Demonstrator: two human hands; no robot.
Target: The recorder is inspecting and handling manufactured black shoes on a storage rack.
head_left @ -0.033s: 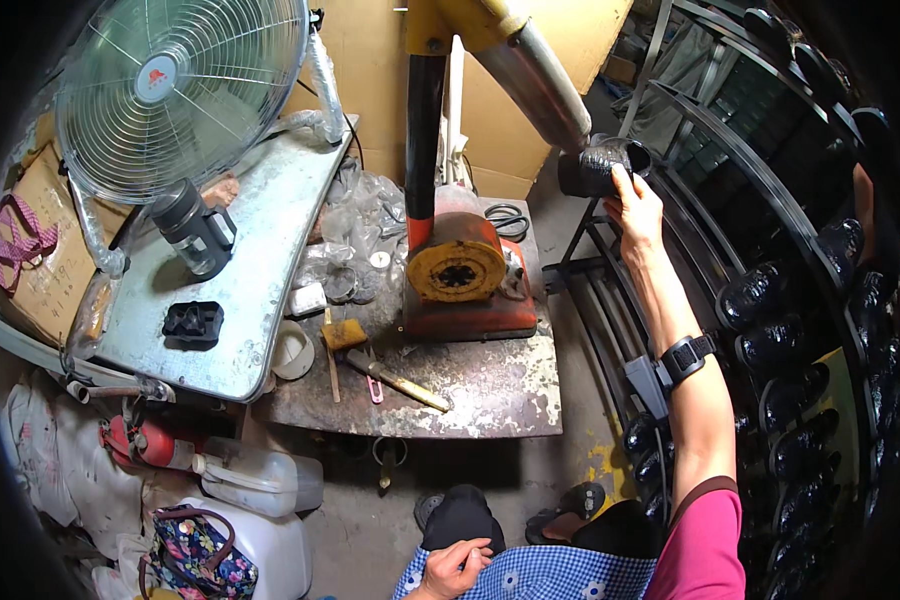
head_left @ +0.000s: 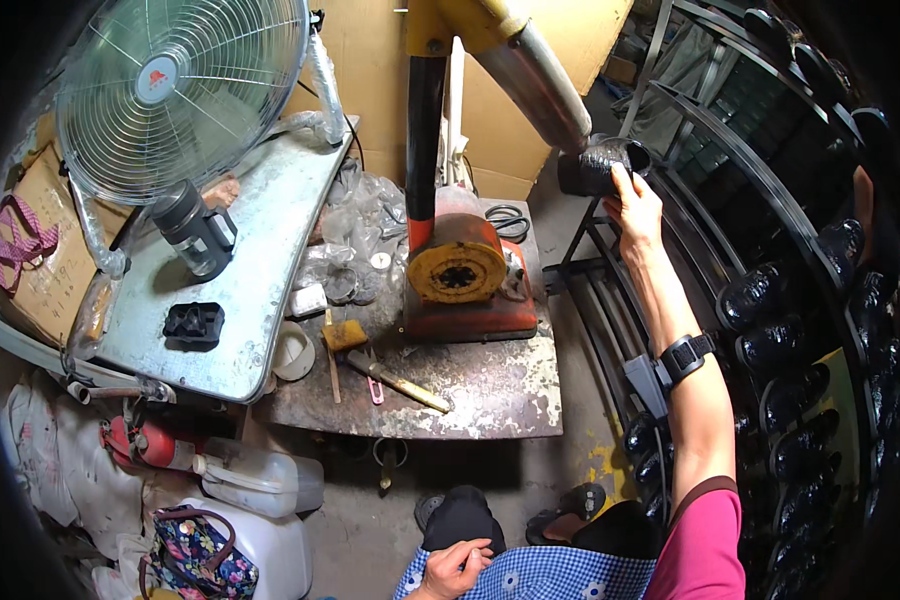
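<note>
Out at the upper right, my right hand (head_left: 638, 208) is closed on a glossy black shoe (head_left: 598, 170), its thumb on the near side by the shoe's opening. The shoe is up at the mouth of a slanting metal pipe (head_left: 545, 90), part of a yellow and black machine; whether the two touch I cannot tell. My left hand (head_left: 454, 570) rests on the blue checked apron (head_left: 540, 570) over my lap, its fingers curled together and no object showing in them.
A round fan (head_left: 180, 90) and a black flask (head_left: 192, 235) stand on the left table. The worn bench (head_left: 500, 385) holds a hammer (head_left: 400, 380), scissors (head_left: 508, 220) and the machine's red base (head_left: 470, 320). Racks (head_left: 720, 125) of glossy black shoes (head_left: 770, 340) rise at the right.
</note>
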